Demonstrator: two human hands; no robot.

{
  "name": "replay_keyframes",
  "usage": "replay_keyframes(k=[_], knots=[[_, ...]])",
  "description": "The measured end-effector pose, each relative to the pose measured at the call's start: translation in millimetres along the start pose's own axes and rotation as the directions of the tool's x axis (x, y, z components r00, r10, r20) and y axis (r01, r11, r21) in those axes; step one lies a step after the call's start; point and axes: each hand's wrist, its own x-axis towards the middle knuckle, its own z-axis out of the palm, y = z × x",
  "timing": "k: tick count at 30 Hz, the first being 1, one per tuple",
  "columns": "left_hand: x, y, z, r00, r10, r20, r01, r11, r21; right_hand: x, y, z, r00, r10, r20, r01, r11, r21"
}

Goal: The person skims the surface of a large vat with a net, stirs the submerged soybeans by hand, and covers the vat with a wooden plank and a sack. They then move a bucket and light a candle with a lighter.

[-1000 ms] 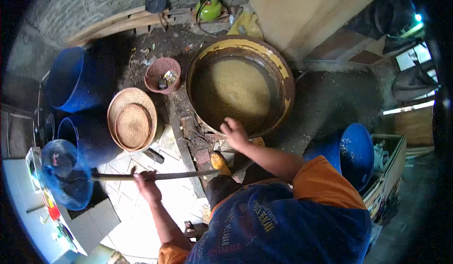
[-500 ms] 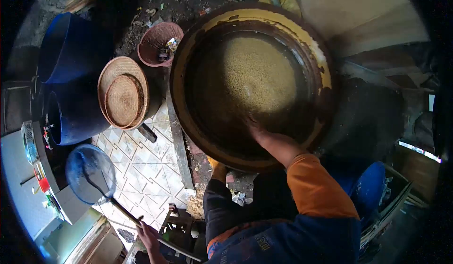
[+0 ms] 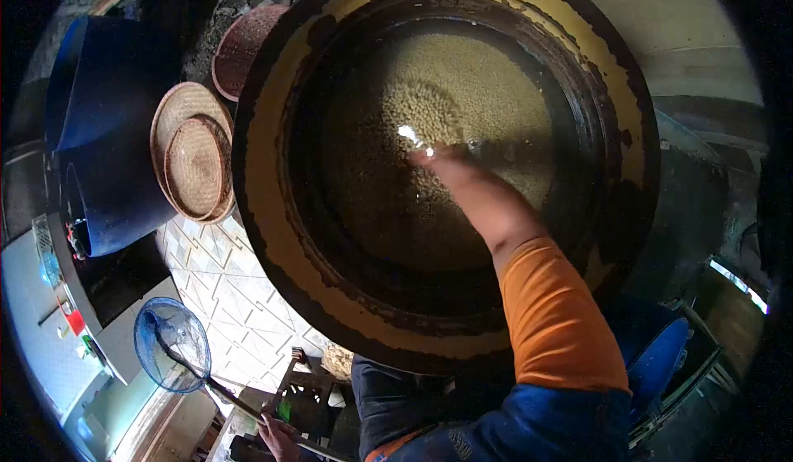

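The left hand (image 3: 279, 440) gripped the pole (image 3: 234, 398) of a blue-rimmed dip net (image 3: 183, 348). The right hand (image 3: 433, 158) was down among wet, pale beans (image 3: 491, 90) inside a large round vat (image 3: 273, 222), its grasp impossible to tell; left of the vat sat two nested woven trays (image 3: 194, 167).

The right hand (image 3: 426, 156) dips among pale beans (image 3: 496, 73) in a big round tub (image 3: 266, 239). The left hand (image 3: 279, 440) grips the handle (image 3: 235, 397) of a blue net (image 3: 183, 340). Beside the tub, 2 stacked woven trays (image 3: 193, 169) stand near blue barrels (image 3: 116, 90).
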Motion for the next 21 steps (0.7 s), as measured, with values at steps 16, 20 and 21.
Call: replay_keyframes(k=[16, 20, 21], knots=[[18.0, 7.3, 22.3, 0.986, 0.031, 0.162, -0.036, 0.999, 0.032, -69.8, 191.7, 30.9, 0.256, 0.555, -0.791, -0.31, 0.823, 0.477], [14.4, 15.9, 21.6, 0.981, 0.045, 0.19, -0.049, 0.999, 0.02, -53.0, 167.0, 51.8, 0.233, 0.709, -0.665, -0.335, 0.701, 0.63], [18.4, 10.2, 19.3, 0.978, 0.075, 0.192, -0.082, 0.996, 0.026, -39.3, 158.3, 47.4, 0.25, 0.728, -0.639, -0.346, 0.683, 0.643]])
